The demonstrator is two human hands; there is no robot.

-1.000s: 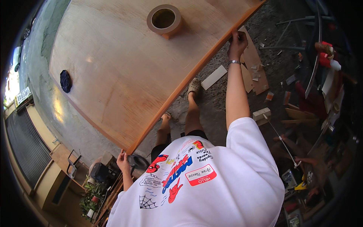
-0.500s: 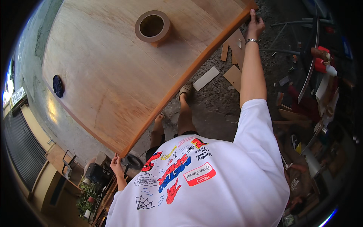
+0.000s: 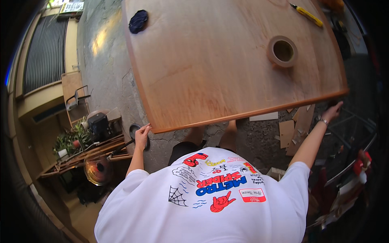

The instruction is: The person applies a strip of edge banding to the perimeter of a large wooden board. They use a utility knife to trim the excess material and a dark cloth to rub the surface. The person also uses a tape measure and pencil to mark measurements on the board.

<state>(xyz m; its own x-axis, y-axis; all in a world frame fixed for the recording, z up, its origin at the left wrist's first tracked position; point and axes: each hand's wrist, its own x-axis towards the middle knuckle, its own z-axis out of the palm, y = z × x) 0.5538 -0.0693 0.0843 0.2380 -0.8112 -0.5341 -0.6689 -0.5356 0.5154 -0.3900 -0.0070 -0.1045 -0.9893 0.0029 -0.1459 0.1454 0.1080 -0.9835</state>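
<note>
A large plywood board [image 3: 219, 77] lies flat in front of me, its near edge running across the view. My left hand [image 3: 142, 136] grips its near left corner. At the near right corner my right hand [image 3: 333, 111], with a bracelet on the wrist, holds the board from below. A brown tape roll [image 3: 282, 51] rests on the board toward the right. A yellow utility knife [image 3: 306, 14] lies at the far right and a dark blue cloth [image 3: 138, 21] at the far left edge. My white printed shirt [image 3: 210, 202] fills the lower view.
Wood offcuts [image 3: 292, 130] litter the rough ground under the board's right side. Potted plants [image 3: 69, 141], a round metal fan [image 3: 95, 170] and stacked timber stand at the left. A metal chair frame [image 3: 75, 99] stands by a shuttered wall [image 3: 44, 48]. Red and white clutter [image 3: 360, 166] is at the right.
The board's near edge has swung from a steep diagonal to nearly level across the view. Both hands stay at its corners, now spread wide, and the tape roll now sits toward the right.
</note>
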